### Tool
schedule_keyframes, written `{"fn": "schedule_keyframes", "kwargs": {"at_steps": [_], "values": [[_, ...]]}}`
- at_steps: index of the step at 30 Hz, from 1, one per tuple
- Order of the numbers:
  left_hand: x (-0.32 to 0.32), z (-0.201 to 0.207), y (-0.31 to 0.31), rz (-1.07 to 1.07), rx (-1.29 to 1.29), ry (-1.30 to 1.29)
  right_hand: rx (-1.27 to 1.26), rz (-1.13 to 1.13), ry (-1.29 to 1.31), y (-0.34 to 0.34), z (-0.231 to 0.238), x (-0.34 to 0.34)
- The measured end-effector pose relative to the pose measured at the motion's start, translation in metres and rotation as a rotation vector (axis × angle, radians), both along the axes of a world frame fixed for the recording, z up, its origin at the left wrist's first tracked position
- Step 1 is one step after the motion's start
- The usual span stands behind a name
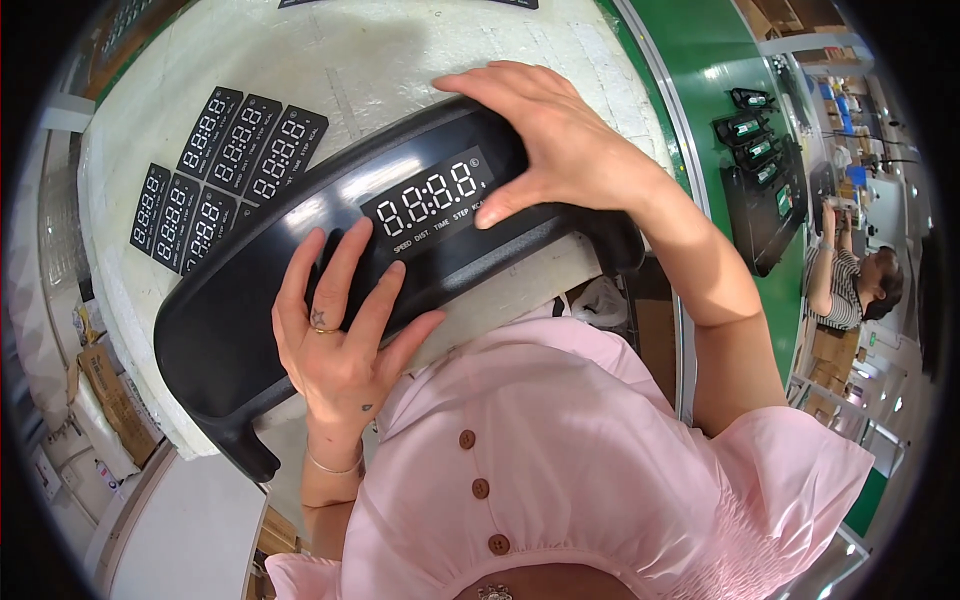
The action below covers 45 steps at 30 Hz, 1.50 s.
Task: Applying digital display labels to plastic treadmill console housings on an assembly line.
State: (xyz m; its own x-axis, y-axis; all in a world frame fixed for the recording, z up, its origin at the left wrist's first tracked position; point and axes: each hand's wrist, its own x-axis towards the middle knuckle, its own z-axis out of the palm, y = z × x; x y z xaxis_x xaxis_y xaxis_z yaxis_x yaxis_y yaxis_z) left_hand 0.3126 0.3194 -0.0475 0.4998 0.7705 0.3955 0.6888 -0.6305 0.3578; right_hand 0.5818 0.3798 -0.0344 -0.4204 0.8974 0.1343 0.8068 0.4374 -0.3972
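Note:
A curved black plastic treadmill-style console housing [270, 290] lies slantwise in front of me, its two arms pointing toward my body. On its face sits a dark rectangular display overlay [425, 203] with white digit shapes and small lettering. My left hand [345, 330] rests on the housing with fingers spread, the fingertips at the overlay's left and lower edge. With the thumb by the overlay's right corner and the fingers over the far edge, my right hand [560, 140] grips the housing's right end. Several loose overlays [243, 145] lie on the pale work surface beyond the housing.
The pale padded work surface [400, 60] has a green bench [700, 100] to its right. Black assemblies with green circuit boards [755, 150] stand on that bench. Farther right, another person [850, 280] in a striped top sits working. Cardboard [115, 395] lies at left.

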Motion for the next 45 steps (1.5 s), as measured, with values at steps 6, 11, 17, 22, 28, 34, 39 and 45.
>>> {"fn": "schedule_keyframes", "kwargs": {"at_steps": [6, 11, 17, 22, 28, 34, 39, 45], "values": [[-0.007, -0.005, 0.006, -0.126, 0.062, -0.013, -0.214, 0.196, -0.019, 0.044, -0.013, -0.075], [-0.01, 0.002, 0.003, -0.1, 0.04, 0.01, -0.612, 0.527, 0.05, 0.103, -0.02, -0.102], [0.001, 0.025, 0.0, -0.273, 0.4, -0.148, -0.644, 0.458, 0.246, 0.035, 0.145, -0.052], [0.031, 0.039, 0.039, -0.497, 0.23, -0.214, -0.368, -0.007, -0.136, -0.018, 0.252, 0.051], [0.045, 0.008, 0.076, -0.664, -0.032, -0.002, -0.007, -0.585, -0.377, -0.047, 0.199, 0.189], [0.029, -0.005, 0.08, -0.472, -0.101, -0.019, 0.369, -0.648, -0.595, 0.059, 0.057, 0.313], [-0.008, -0.02, 0.088, -0.192, -0.057, -0.071, 0.404, -0.856, -0.519, 0.161, -0.037, 0.371], [-0.057, -0.012, 0.098, 0.123, -0.077, 0.023, 0.432, -1.002, -0.636, 0.296, -0.052, 0.368]]}}
